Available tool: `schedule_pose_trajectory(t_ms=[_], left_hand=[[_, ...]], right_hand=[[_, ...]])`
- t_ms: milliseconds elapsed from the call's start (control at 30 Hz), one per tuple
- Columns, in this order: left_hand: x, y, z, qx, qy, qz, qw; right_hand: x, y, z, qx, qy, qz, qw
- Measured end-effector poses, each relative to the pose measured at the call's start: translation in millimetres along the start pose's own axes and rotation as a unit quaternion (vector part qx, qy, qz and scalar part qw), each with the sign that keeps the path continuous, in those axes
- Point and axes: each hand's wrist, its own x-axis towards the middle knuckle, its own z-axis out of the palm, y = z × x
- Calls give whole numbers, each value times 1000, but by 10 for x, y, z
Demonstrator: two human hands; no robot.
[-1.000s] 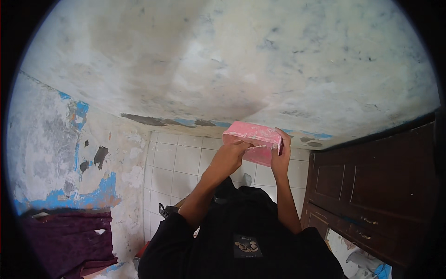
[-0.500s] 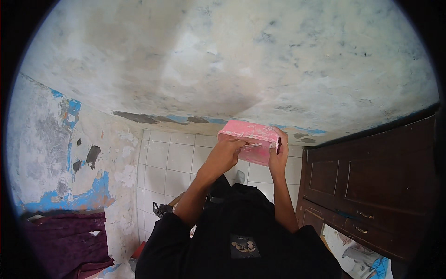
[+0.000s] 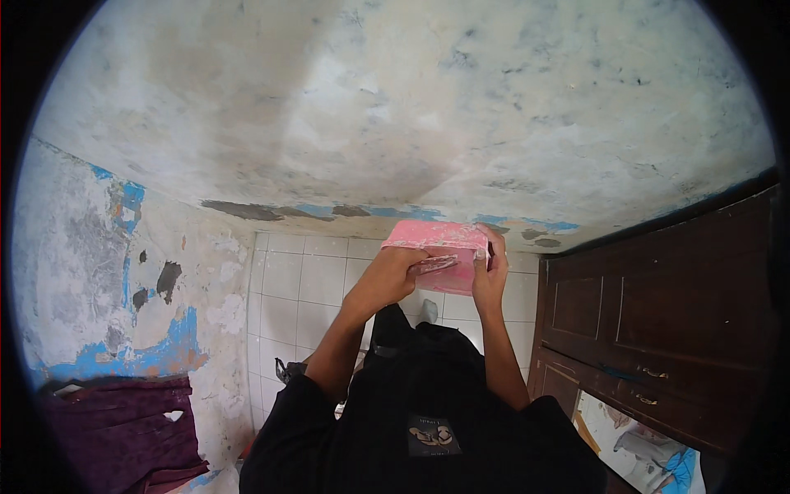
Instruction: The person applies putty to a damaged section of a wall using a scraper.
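My right hand [image 3: 491, 278] grips the right end of a pink plastic tub [image 3: 436, 234], its thumb over the rim. The tub is tilted with its opening toward me, and whitish paste is smeared over its side and rim. Closed around a flat scraper [image 3: 438, 264], my left hand [image 3: 393, 273] is at the tub's mouth. The scraper's blade, coated with pale paste, points right into the tub. Its handle is hidden in my fingers.
A patchy plastered wall [image 3: 370, 107] rises in front. Another wall [image 3: 218, 280] with peeling blue paint and a purple cloth [image 3: 123, 428] is at left. Dark wooden cabinetry [image 3: 666, 321] stands at right. White floor tiles [image 3: 317, 276] and a black plastic bag [image 3: 288, 370] lie below.
The scraper has turned, so more of its flat blade shows. My left hand and the tub have shifted slightly left, with my right hand still gripping the tub.
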Motion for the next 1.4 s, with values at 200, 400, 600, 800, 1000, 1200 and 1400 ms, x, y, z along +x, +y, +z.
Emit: schedule_pose_trajectory(t_ms=[200, 400, 600, 800, 1000, 1200, 1400], left_hand=[[-53, 51, -120, -14, -3, 32, 999], [-136, 81, -194, 73, 74, -29, 994], [-142, 65, -83, 163, 147, -76, 973], [-87, -53, -31, 202, 164, -96, 961], [-37, -78, -10, 194, 143, -85, 967], [-64, -150, -97, 132, 130, -47, 982], [-68, -74, -124, 79, 93, -44, 992]], right_hand=[[13, -52, 40, -33, -1, -7, 999], [71, -105, 31, -65, 25, -53, 996], [70, -193, 130, -103, 40, -68, 992], [78, -249, 229, -101, 58, -80, 990], [42, -289, 279, -118, 75, -101, 985], [38, -313, 285, -100, 114, -79, 985], [46, -288, 314, -94, 112, -78, 986]])
